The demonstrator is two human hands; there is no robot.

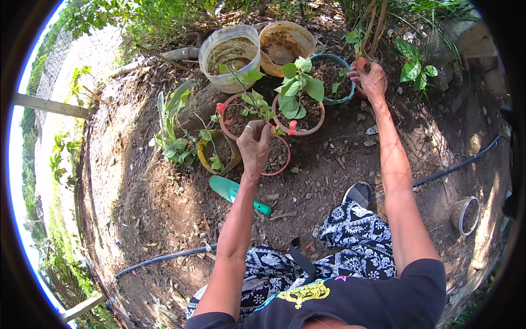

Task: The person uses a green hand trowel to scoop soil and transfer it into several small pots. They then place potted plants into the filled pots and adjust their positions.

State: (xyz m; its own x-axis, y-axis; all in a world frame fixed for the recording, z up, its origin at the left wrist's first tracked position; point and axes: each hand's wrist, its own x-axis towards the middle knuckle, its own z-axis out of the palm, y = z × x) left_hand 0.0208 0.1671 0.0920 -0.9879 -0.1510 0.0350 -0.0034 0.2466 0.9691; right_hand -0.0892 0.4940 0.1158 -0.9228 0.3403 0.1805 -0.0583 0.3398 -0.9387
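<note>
My left hand (254, 148), with a ring on one finger, pinches a thin leafy stem (258, 107) above a round pot of soil (280, 158). Pink-red blooms (292, 127) show close to its fingertips. Farther off to the right, the fingers of my right hand (373, 84) are closed on an orange-red flower or leaf (361, 63), below a leafy sprig. That hand is beside a teal-rimmed pot (349, 93). Between the hands, a broad-leaved plant (302, 84) grows in a terracotta-coloured pot (310, 131). The exact grip points are partly hidden by my fingers.
A green hand trowel (230, 190) lies on the soil near my left forearm. Two worn plastic tubs (230, 84) stand behind the pots, beside a yellow-rimmed pot (202, 155). A dark hose (456, 165) crosses the ground. A small pot (458, 216) lies tipped at right.
</note>
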